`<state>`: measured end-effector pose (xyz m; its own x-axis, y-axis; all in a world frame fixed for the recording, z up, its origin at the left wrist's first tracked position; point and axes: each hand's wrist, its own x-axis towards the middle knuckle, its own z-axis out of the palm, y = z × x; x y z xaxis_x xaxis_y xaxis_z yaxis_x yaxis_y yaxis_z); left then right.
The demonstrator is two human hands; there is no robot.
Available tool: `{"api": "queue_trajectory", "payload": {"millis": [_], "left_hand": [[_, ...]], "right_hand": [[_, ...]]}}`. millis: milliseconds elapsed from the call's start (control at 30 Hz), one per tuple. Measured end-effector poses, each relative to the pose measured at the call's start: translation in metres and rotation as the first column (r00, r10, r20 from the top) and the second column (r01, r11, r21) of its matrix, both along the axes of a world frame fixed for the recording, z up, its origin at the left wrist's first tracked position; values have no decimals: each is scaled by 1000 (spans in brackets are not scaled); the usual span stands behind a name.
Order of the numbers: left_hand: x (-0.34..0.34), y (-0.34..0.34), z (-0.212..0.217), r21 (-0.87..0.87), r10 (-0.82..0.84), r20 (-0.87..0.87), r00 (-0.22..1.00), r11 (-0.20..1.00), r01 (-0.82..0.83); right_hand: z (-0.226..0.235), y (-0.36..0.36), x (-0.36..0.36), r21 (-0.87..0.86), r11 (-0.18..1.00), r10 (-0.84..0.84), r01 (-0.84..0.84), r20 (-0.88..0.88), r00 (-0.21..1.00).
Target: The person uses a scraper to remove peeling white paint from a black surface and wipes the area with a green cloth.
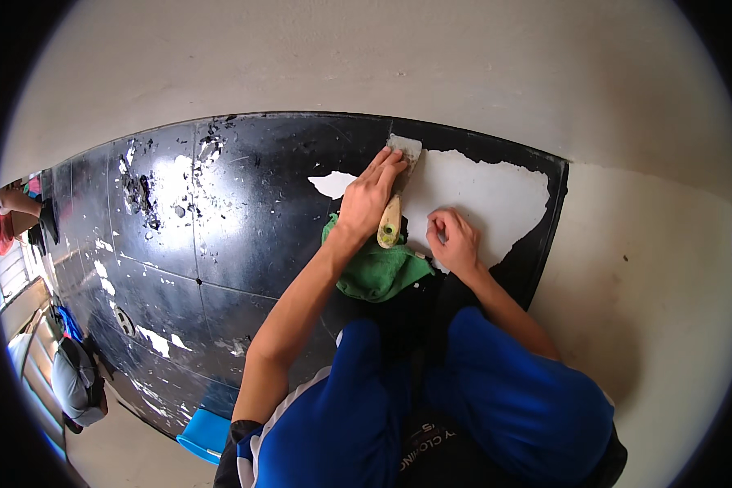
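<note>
Over black sheeting (278, 163), left grip (368, 198) closed on scraper (391, 215); right grip (457, 244) curled, contents unclear.

The left hand (368, 197) covers part of the scraper (389, 220); the left wrist (344, 241) hides some green cloth (378, 272). The palm of the curled right hand (457, 242) is hidden. Blue trousers (512, 390) block part of the black panel (285, 154) along its near edge; past its left edge, the round rim cuts off a person (23, 205).

At the bottom centre of the frame, pale capital lettering (436, 440) slants across a black garment (457, 462), partly lost in folds, while at the lower left a round mark (124, 321), its character unclear, stands on the black panel (244, 220).
</note>
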<state>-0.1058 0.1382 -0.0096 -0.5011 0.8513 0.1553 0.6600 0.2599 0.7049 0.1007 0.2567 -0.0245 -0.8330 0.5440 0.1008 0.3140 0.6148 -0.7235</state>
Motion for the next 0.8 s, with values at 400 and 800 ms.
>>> {"api": "queue_trajectory", "payload": {"millis": [400, 800], "left_hand": [[30, -19, 2, -13, -26, 15, 1000, 1000, 26], [38, -31, 12, 5, -76, 146, 986, 997, 76]], "right_hand": [[55, -14, -12, -930, 367, 229, 24, 116, 967], [72, -40, -20, -979, 5, 213, 202, 199, 957]]}}
